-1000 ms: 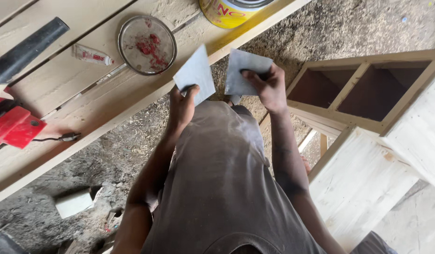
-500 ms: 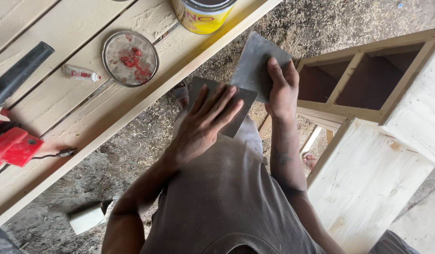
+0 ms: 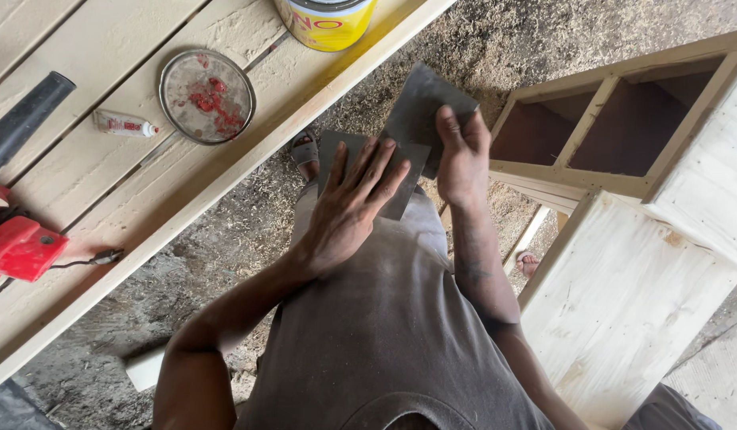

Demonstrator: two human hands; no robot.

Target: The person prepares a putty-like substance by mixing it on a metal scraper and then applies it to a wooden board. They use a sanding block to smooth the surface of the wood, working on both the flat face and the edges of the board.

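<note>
The left hand [image 3: 348, 211] lies flat, fingers spread, on a dark grey sheet [image 3: 404, 191] pressed against the person's front, just below the middle of the view. The right hand [image 3: 462, 159] pinches a second sheet [image 3: 420, 103] between thumb and fingers; that one stands at about 1 o'clock from the first, its lower corner overlapping it. The hands are close together, the left fingertips nearly touching the right thumb.

Both sheets look thin and light, like abrasive paper. They probably bend readily and crease if gripped hard, and the gritty face should resist slipping. An edge or corner pinch, as the right hand has it, seems enough to carry one; a flat palm suits pressing or folding.

At 11 o'clock a plank worktop [image 3: 105, 183] carries a round lid [image 3: 207, 95] smeared red, a small tube [image 3: 123, 123] at its 9 o'clock, a yellow can [image 3: 324, 20] at 12 o'clock and a red tool [image 3: 18, 243] at 9 o'clock. A bare wooden cabinet [image 3: 623, 199] fills 3 o'clock. Sawdust covers the floor [image 3: 504, 40].

Against the frame half a second back, little differs: the right hand's sheet sits slightly lower and further left, and the worktop things have slid a touch left with the head. A second back, each hand held its own sheet up by a pinch, pale sides showing, well clear of each other; now the left sheet is down flat with the dark side out.
</note>
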